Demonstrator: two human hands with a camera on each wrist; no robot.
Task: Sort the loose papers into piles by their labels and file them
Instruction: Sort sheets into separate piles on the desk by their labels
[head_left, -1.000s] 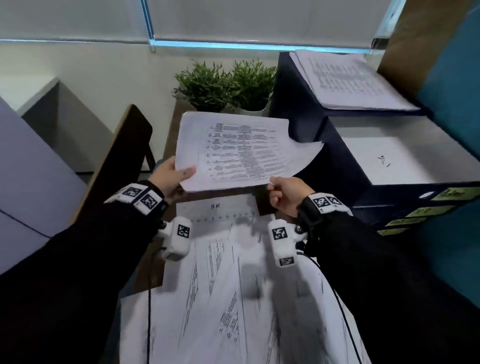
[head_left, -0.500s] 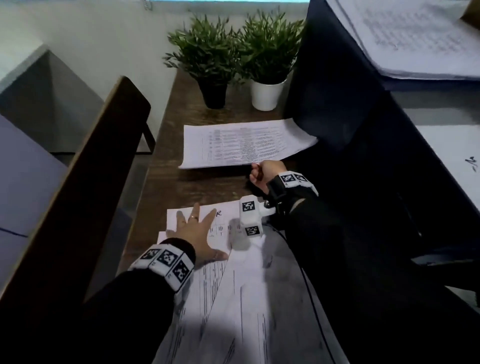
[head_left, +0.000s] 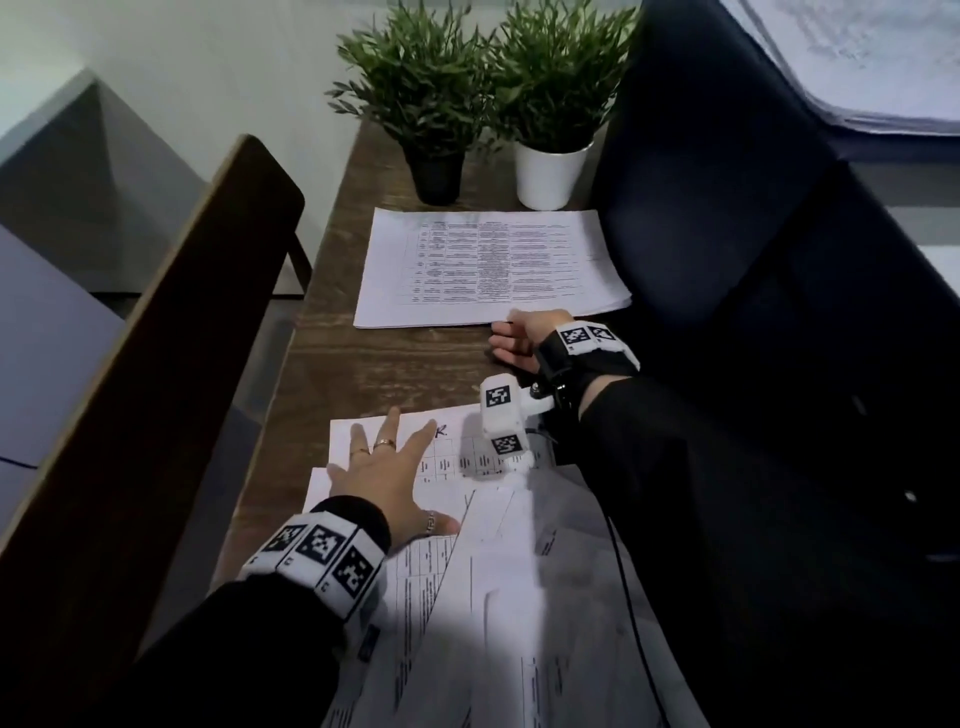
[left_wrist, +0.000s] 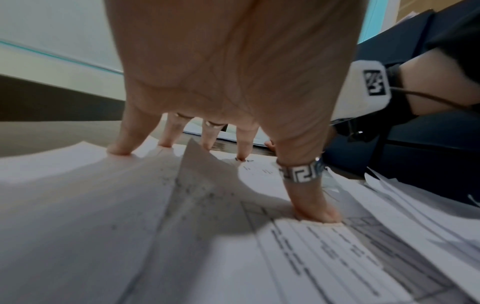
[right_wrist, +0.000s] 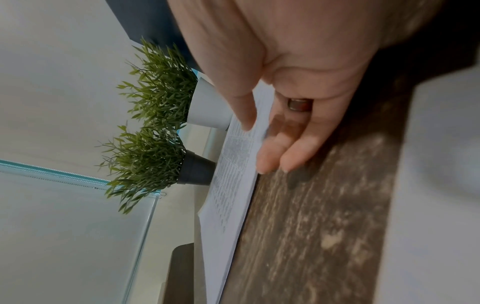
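The left hand (head_left: 382, 480) is spread flat, fingertips (left_wrist: 120, 151) and thumb pressing on the top sheet of the loose papers (head_left: 483, 597), which lie fanned across the near end of the worktop (head_left: 384, 364). The top sheet carries a handwritten label, partly covered. The right hand (head_left: 519, 338) sits at the near right corner of the stacked pile (head_left: 491, 265), its thumb over the pile's top sheet and its fingers (right_wrist: 293, 158) extended along the near edge; whether they pinch the sheets cannot be told. The stacked pile lies flat toward the far end of the worktop. Behind it stand a black-potted plant (head_left: 421, 98) and a white-potted plant (head_left: 556, 93). A dark filing cabinet (head_left: 779, 286) borders the right edge.
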